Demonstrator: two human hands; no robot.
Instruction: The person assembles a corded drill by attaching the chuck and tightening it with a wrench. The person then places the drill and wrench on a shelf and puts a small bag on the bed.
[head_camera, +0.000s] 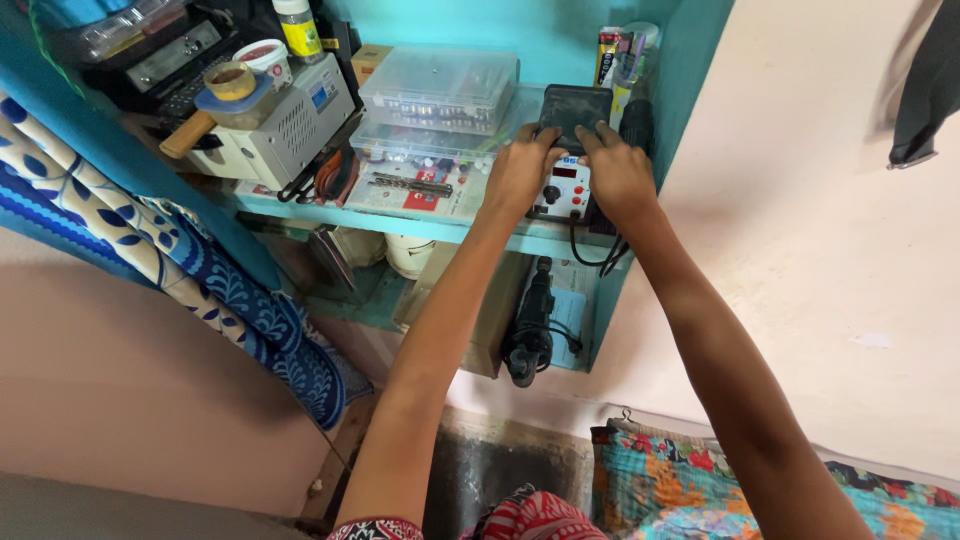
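Note:
Both my arms reach up to a turquoise shelf (300, 208). My left hand (520, 172) and my right hand (618, 172) each grip a side of a small dark box-shaped device (574, 110) that sits on top of a white station (562, 192) with a red display, a black knob and red buttons. My fingers curl over the dark device's lower corners. Black cables (592, 252) hang from the station over the shelf edge.
Clear plastic organiser boxes (438, 92) are stacked left of my hands, above a paper with drill bits. A grey power-supply box (290, 125) with tape rolls stands further left. A black power drill (530, 325) lies on the lower shelf. Blue patterned curtain (200, 280) hangs at left.

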